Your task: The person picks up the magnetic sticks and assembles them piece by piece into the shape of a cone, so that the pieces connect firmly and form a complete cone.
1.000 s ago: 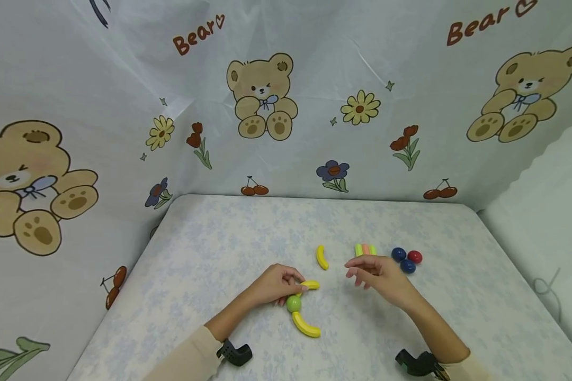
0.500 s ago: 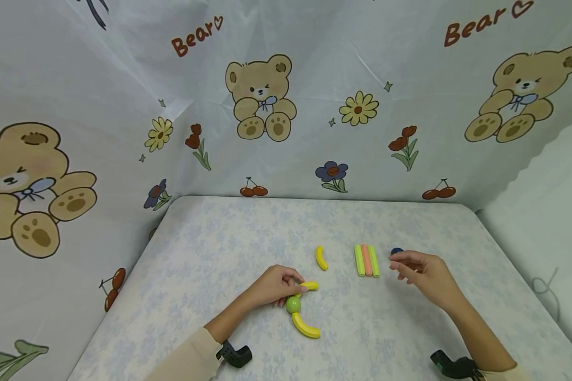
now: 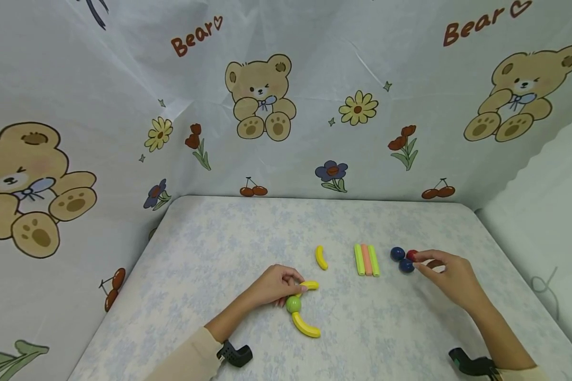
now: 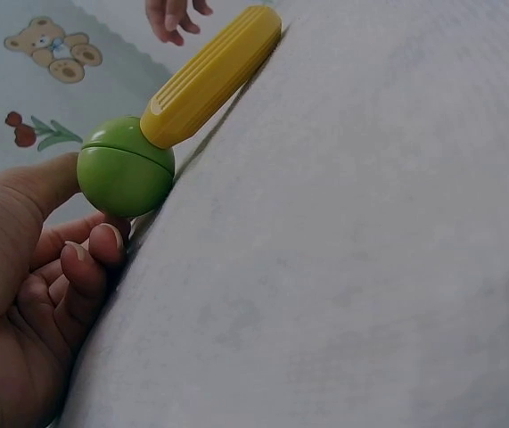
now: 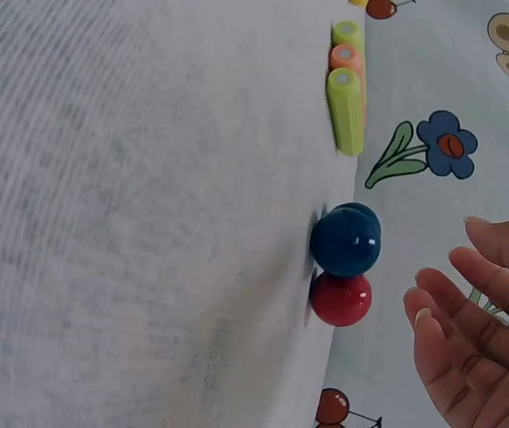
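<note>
On the table my left hand [image 3: 277, 284] pinches a curved yellow stick [image 3: 311, 285] between thumb and fingers. A green ball [image 3: 293, 304] touches this stick's near end, and a second curved yellow stick [image 3: 306, 326] runs from the ball's other side; together they form an open curve. In the left wrist view the green ball [image 4: 125, 169] hides the held stick. My right hand [image 3: 450, 275] hovers beside a red ball [image 3: 412, 254], thumb and fingers spread apart. Two blue balls [image 3: 406, 266] lie against the red one. The right wrist view shows a gap between fingertips and balls.
A third, smaller curved yellow stick [image 3: 321, 257] lies beyond the left hand. Three straight sticks, two light green and one orange [image 3: 366, 260], lie side by side left of the balls. Behind the table's far edge [image 3: 314, 199] hangs a bear-print cloth [image 3: 286, 164].
My right hand has moved right, from over the straight sticks past the blue balls to the red ball, uncovering the sticks. The left hand and its yellow stick have stayed in place.
</note>
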Action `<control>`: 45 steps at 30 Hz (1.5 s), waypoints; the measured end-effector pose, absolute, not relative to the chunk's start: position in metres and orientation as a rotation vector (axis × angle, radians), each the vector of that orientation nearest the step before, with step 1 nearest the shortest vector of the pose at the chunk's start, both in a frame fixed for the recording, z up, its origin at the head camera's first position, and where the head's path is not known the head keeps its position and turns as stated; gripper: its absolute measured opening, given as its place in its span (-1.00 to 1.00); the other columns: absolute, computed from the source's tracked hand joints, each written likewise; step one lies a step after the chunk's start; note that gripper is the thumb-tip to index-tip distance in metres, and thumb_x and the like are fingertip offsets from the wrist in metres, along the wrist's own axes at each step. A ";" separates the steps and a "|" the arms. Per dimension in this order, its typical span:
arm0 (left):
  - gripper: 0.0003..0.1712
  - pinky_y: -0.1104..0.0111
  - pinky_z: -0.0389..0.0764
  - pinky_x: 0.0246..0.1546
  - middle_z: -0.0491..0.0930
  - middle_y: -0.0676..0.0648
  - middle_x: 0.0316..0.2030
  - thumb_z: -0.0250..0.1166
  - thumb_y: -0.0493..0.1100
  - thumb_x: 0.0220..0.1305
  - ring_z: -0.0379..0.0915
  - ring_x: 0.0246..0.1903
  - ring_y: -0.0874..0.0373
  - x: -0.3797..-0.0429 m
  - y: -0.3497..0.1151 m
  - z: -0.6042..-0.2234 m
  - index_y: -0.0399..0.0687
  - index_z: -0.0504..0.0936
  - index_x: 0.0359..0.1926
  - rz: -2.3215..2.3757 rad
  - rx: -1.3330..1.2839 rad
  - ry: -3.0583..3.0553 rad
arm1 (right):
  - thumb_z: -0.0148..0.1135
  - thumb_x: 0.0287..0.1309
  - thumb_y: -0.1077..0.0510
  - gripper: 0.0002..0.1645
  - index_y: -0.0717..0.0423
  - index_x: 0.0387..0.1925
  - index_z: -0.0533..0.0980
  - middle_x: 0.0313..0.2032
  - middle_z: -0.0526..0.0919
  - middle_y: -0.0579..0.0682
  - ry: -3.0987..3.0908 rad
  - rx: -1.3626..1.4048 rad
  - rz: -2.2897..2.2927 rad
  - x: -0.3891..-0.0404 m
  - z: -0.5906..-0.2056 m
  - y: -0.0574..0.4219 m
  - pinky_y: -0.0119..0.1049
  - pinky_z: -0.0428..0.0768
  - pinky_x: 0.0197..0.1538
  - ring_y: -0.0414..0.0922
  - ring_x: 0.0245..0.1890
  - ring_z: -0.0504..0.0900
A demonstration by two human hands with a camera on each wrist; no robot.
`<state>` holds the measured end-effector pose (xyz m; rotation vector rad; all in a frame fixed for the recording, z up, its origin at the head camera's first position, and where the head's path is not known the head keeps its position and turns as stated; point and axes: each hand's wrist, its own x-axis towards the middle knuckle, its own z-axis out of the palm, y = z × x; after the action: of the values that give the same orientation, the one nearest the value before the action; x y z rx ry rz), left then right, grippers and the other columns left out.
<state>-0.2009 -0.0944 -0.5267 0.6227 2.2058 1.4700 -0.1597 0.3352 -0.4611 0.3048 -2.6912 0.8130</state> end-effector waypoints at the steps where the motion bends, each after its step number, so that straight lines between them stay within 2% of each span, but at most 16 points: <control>1: -0.81 0.40 0.39 -0.84 0.61 -0.04 -0.62 0.44 0.01 0.30 0.36 -0.83 0.18 -0.201 -0.094 -0.527 0.11 0.76 -0.12 1.469 0.624 2.207 | 0.48 0.17 0.19 -0.77 0.17 -0.13 0.72 -0.19 0.77 0.16 -2.692 0.306 0.797 -0.160 -0.462 0.337 -0.39 0.54 -0.50 -0.03 -0.36 0.69; 4: -0.81 0.39 0.39 -0.85 0.61 -0.04 -0.62 0.44 0.00 0.31 0.36 -0.83 0.18 -0.201 -0.095 -0.526 0.09 0.76 -0.12 1.468 0.625 2.209 | 0.51 0.13 0.18 -0.74 0.19 -0.14 0.71 -0.20 0.77 0.17 -2.697 0.310 0.765 -0.163 -0.466 0.342 -0.39 0.51 -0.52 0.08 -0.35 0.69; 9: -0.81 0.39 0.39 -0.85 0.61 -0.04 -0.62 0.44 0.01 0.31 0.36 -0.83 0.18 -0.201 -0.094 -0.526 0.10 0.76 -0.12 1.463 0.626 2.218 | 0.53 0.11 0.17 -0.70 0.20 -0.12 0.70 -0.19 0.77 0.17 -2.713 0.315 0.732 -0.166 -0.470 0.348 -0.38 0.49 -0.52 0.13 -0.32 0.70; 17: -0.79 0.38 0.40 -0.84 0.62 -0.04 -0.62 0.43 0.03 0.31 0.37 -0.82 0.17 -0.202 -0.096 -0.526 0.10 0.76 -0.11 1.441 0.612 2.242 | 0.54 0.10 0.18 -0.62 0.23 -0.04 0.69 -0.11 0.73 0.24 -2.846 0.313 0.702 -0.173 -0.473 0.341 -0.39 0.53 -0.47 0.02 -0.33 0.67; 29: -0.78 0.38 0.39 -0.83 0.62 -0.05 -0.61 0.44 0.04 0.30 0.36 -0.82 0.17 -0.201 -0.095 -0.525 0.11 0.76 -0.10 1.457 0.597 2.218 | 0.51 0.13 0.15 -0.60 0.28 -0.04 0.66 -0.16 0.72 0.22 -3.025 0.291 0.620 -0.182 -0.470 0.333 -0.29 0.51 -0.50 -0.06 -0.38 0.62; 37: -0.79 0.38 0.40 -0.84 0.62 -0.05 -0.61 0.44 0.04 0.30 0.37 -0.82 0.16 -0.201 -0.094 -0.527 0.11 0.76 -0.11 1.454 0.608 2.223 | 0.51 0.11 0.19 -0.57 0.31 -0.01 0.65 -0.32 0.70 0.05 -3.031 0.357 0.630 -0.182 -0.476 0.332 -0.33 0.51 -0.50 -0.10 -0.39 0.60; 45: -0.80 0.38 0.39 -0.84 0.61 -0.05 -0.62 0.43 0.02 0.31 0.37 -0.82 0.16 -0.200 -0.094 -0.528 0.11 0.76 -0.11 1.458 0.597 2.230 | 0.50 0.11 0.22 -0.58 0.29 0.00 0.64 -0.37 0.69 -0.08 -3.080 0.461 0.664 -0.186 -0.477 0.328 -0.36 0.60 -0.39 -0.16 -0.38 0.61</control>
<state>-0.2004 -0.0942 -0.5277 0.5971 2.2297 1.4583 -0.1860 0.3283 -0.4773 0.4607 -3.0797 0.6641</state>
